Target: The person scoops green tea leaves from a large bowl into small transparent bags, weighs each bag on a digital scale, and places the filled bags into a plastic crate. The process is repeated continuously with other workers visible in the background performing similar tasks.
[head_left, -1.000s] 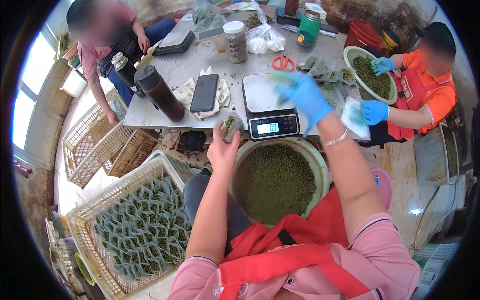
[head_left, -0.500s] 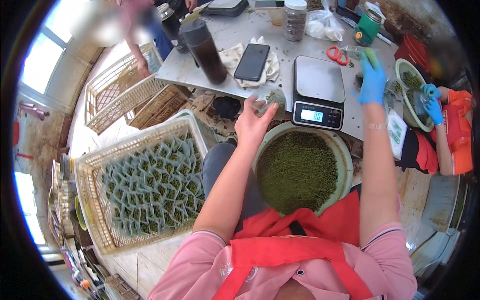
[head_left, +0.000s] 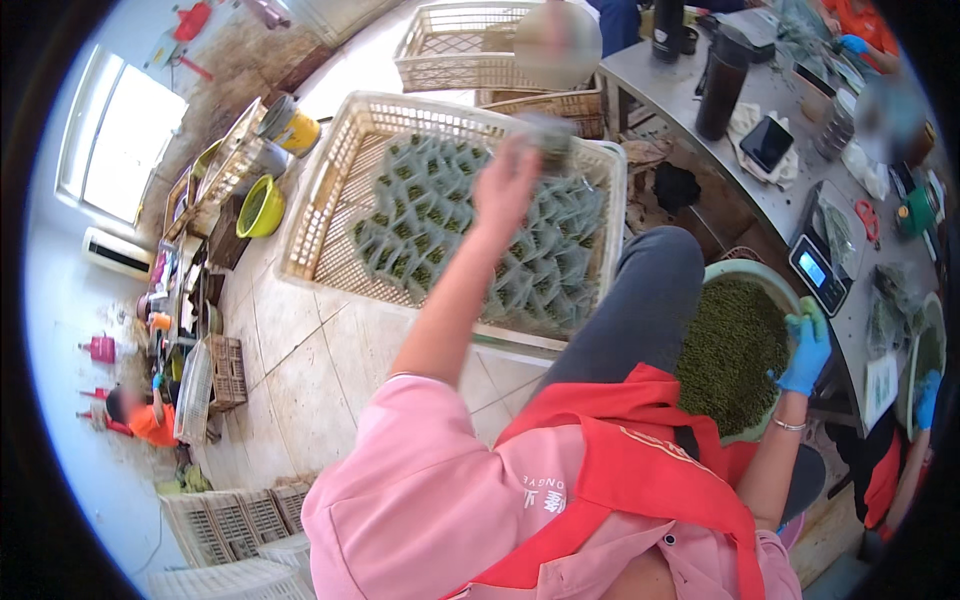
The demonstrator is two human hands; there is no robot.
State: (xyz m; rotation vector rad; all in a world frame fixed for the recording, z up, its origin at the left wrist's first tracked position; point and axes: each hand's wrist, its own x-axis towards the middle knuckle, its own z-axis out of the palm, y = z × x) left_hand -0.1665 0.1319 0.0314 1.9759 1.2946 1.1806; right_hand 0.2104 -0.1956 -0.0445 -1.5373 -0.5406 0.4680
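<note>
- Left hand point(head_left: 506, 187): grip clamped on a blurred bag point(head_left: 549, 143), above the far edge of the crate point(head_left: 338, 205), toward its right corner.
- Right hand point(head_left: 805, 352), gloved: at the right rim of the basin point(head_left: 752, 272); grip state cannot be determined.
- Scale point(head_left: 818, 275): at near edge of the tabletop point(head_left: 660, 82).

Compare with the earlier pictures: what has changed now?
The left hand moved its bag leftward from the table edge to above the crate. The gloved right hand drew back from the table to the basin's rim. Another bag now lies on the scale. The phone stayed on its cloth.
</note>
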